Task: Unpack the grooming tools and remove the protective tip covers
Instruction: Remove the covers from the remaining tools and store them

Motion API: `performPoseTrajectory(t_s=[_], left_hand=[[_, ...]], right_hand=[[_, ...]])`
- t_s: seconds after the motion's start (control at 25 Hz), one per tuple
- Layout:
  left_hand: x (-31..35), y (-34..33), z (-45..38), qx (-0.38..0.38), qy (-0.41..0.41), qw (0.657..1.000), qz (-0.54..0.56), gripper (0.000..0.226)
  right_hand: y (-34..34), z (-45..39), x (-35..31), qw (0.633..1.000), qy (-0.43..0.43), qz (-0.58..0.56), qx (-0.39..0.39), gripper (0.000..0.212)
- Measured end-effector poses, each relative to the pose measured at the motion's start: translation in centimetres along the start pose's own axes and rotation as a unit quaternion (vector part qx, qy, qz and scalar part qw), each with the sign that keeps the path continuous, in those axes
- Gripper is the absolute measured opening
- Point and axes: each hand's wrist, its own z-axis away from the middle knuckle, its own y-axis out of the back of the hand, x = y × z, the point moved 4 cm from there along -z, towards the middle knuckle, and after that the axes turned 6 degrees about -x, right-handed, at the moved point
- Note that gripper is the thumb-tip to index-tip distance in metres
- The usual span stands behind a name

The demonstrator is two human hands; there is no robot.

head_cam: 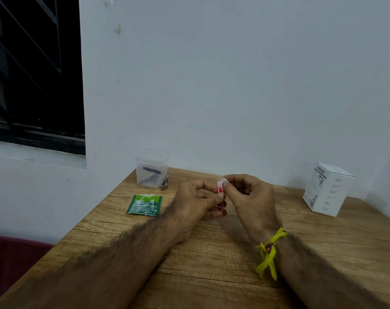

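Left hand (197, 200) pinches thin red tweezers (220, 197) upright over the middle of the wooden table (212, 253), while the right hand (247, 192) pinches the little clear tip cover (224, 181) at the top end. I'd say pull that cover straight off along the prongs and keep the left grip firm down low, since the metal's slick and springy and the soft plastic could twist or ping away. Far left sit a frosted plastic tub (152, 169) with dark tools inside, steel clippers (165, 183) leaning beside it and a crinkly green sachet (144, 205), plus a white carton (327, 192) far right.
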Motion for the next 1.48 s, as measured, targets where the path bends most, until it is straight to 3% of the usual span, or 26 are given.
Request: performPoseTrajectory(t_s=[0.16, 0.32, 0.48, 0.72, 1.08, 1.48], left_hand=[[-0.05, 0.06, -0.05, -0.002, -0.002, 1.000, 0.000, 0.016], [-0.01, 0.32, -0.16, 0.014, -0.009, 1.000, 0.009, 0.020], [-0.01, 0.20, 0.06, 0.017, -0.008, 1.000, 0.013, 0.022], [0.20, 0.13, -0.03, 0.007, -0.004, 1.000, 0.017, 0.011], [0.30, 0.09, 0.11, -0.021, 0.026, 0.998, 0.049, 0.022], [0.45, 0.12, 0.16, -0.023, 0.024, 0.999, 0.018, 0.010]], right_hand=[[0.14, -0.27, 0.43, 0.997, -0.043, -0.060, 0.016, 0.005], [-0.54, 0.26, -0.07, 0.999, -0.005, 0.001, -0.037, 0.008], [-0.58, 0.42, -0.34, 0.996, 0.012, 0.072, -0.044, 0.009], [-0.34, 0.28, -0.18, 0.995, 0.025, 0.092, -0.039, 0.006], [-0.38, 0.37, 0.08, 0.995, 0.035, 0.084, -0.038, 0.005], [-0.24, 0.28, -0.22, 0.994, 0.041, 0.088, -0.056, 0.005]])
